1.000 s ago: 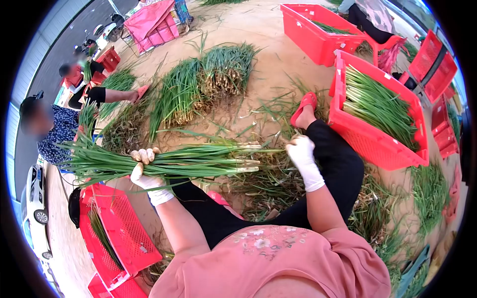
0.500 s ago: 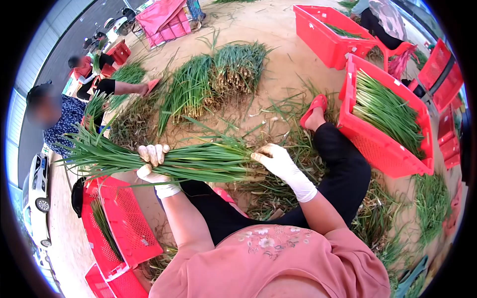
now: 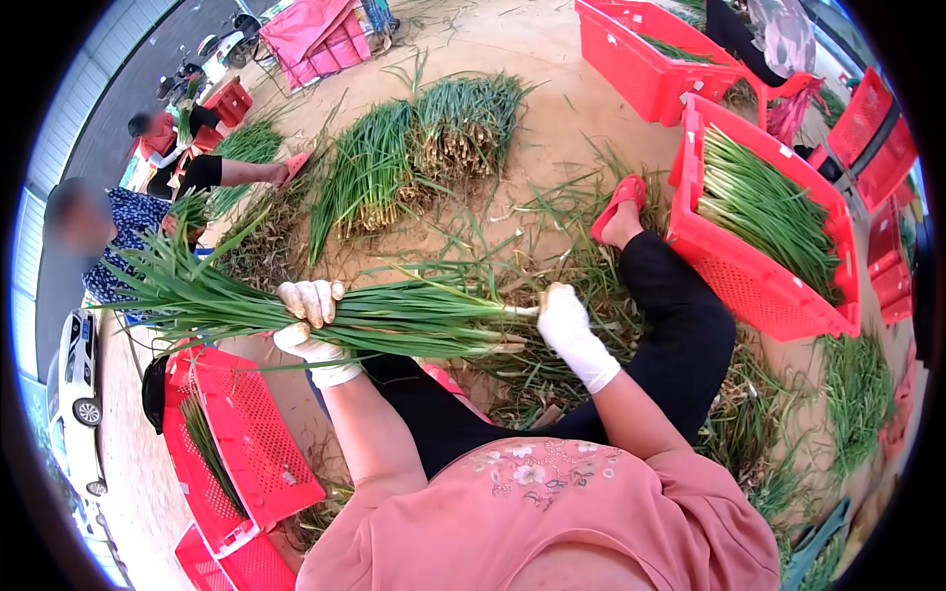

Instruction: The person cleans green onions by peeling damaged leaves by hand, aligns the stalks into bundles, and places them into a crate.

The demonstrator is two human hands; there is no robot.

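Observation:
A thick bunch of long green garlic chives (image 3: 419, 320) lies crosswise in front of me, leaf tips to the left and pale stem ends to the right. My left hand (image 3: 313, 320), in a whitish glove with stained fingers, is wrapped round its middle. At the stem end, my gloved right hand (image 3: 567, 330) is closed in a pinch on a pale stalk end (image 3: 520, 310) that sticks out past the others. Beneath the bunch, loose leaves and trimmings (image 3: 532, 379) cover the ground between my legs.
Beyond the bunch lie piled chives (image 3: 463, 123). A red crate of chives (image 3: 769, 212) stands at right, another red crate (image 3: 236, 433) at lower left. More red crates (image 3: 641, 59) stand at the back right. A co-worker in a patterned top (image 3: 133, 227) sits at left.
My right hand has moved right, away from the bunch, and a pale stalk end now reaches out to its fingers. My left hand keeps its hold nearly in place.

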